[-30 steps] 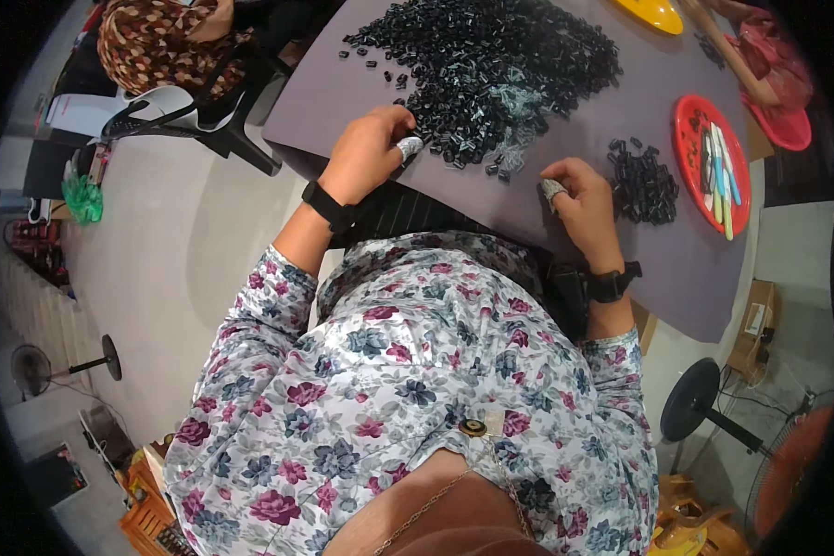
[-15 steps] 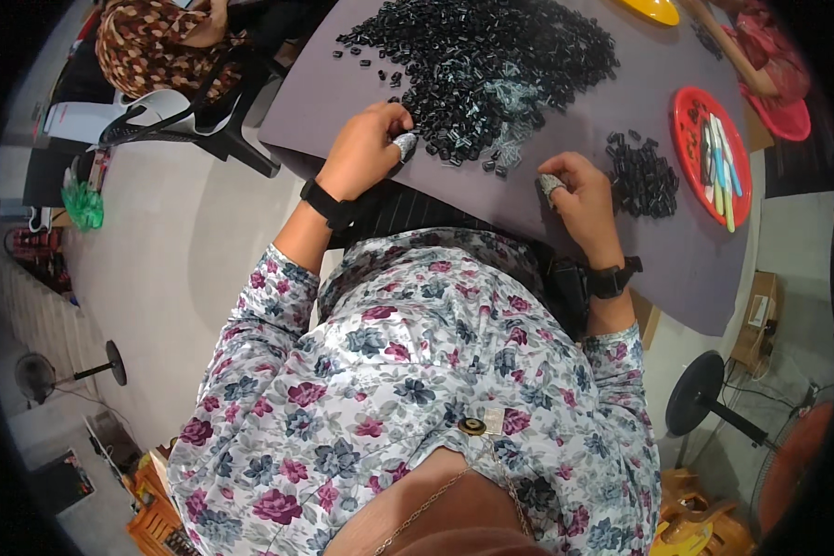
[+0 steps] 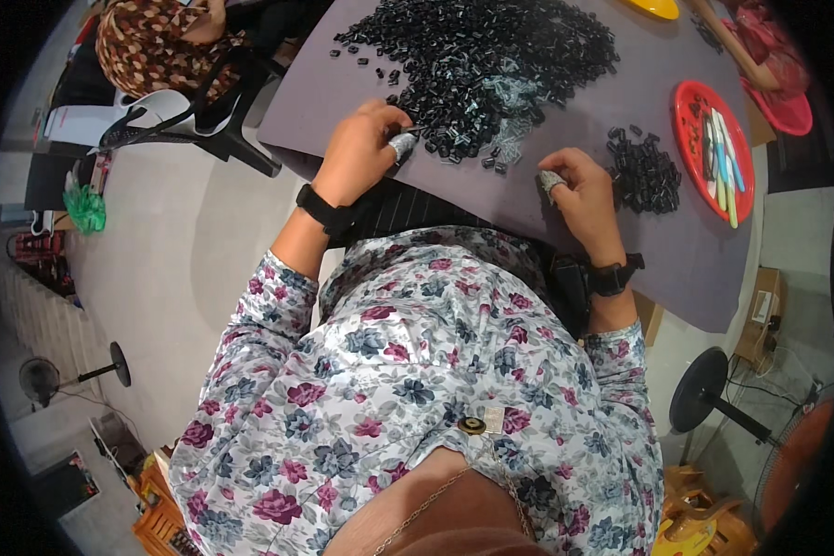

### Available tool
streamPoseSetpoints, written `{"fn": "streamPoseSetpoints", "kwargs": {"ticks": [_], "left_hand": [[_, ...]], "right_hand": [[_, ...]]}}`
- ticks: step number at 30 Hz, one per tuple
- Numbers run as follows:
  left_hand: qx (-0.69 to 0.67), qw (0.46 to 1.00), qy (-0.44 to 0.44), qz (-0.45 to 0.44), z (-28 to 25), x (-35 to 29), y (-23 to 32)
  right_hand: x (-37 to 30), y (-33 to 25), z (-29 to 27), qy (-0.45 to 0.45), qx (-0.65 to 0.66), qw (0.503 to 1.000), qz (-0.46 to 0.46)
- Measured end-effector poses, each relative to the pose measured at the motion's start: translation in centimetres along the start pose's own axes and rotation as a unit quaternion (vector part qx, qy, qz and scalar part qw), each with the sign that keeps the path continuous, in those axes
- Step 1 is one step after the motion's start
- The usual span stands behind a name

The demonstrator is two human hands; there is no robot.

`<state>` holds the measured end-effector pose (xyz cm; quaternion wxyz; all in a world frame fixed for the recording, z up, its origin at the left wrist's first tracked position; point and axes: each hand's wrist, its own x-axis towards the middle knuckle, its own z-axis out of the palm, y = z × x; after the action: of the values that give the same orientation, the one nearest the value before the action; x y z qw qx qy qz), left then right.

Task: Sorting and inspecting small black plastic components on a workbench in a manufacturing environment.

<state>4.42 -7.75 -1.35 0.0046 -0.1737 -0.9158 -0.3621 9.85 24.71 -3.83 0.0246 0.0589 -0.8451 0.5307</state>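
A large heap of small black plastic pieces [image 3: 491,46] covers the far middle of the table, with a patch of clear, pale slivers [image 3: 510,102] on its near side. At the heap's near left edge, my left hand [image 3: 361,148] is closed in a pinch, and a small dark piece shows at its fingertips. Silvery wrapping covers that thumb. My right hand [image 3: 582,195] hovers by the table's near edge, index finger curled toward a thumb wrapped the same way; anything between them is hidden. Just right of it lies a smaller pile of black pieces [image 3: 644,171].
A red plate [image 3: 686,116] at the right holds several slim-handled tools [image 3: 723,153] and black bits. Part of a yellow dish [image 3: 656,7] shows at the far edge. Other people sit at the far left and far right. A black chair [image 3: 241,139] stands left of the table [image 3: 324,93].
Both hands keep nearly the same places and pinched shapes. A dark piece now shows more plainly at my left fingertips. The view has shifted slightly.
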Motion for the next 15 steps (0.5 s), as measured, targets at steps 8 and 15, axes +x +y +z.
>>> {"fn": "streamPoseSetpoints", "kwargs": {"ticks": [8,15], "left_hand": [[0.057,0.998,-0.005,0.041,0.29,0.74,-0.34],[0.061,0.997,-0.011,0.044,0.35,0.91,0.12]], "right_hand": [[-0.11,-0.26,-0.24,-0.007,-0.024,1.0,-0.001],[-0.01,-0.21,-0.48,-0.031,0.058,0.996,0.053]]}}
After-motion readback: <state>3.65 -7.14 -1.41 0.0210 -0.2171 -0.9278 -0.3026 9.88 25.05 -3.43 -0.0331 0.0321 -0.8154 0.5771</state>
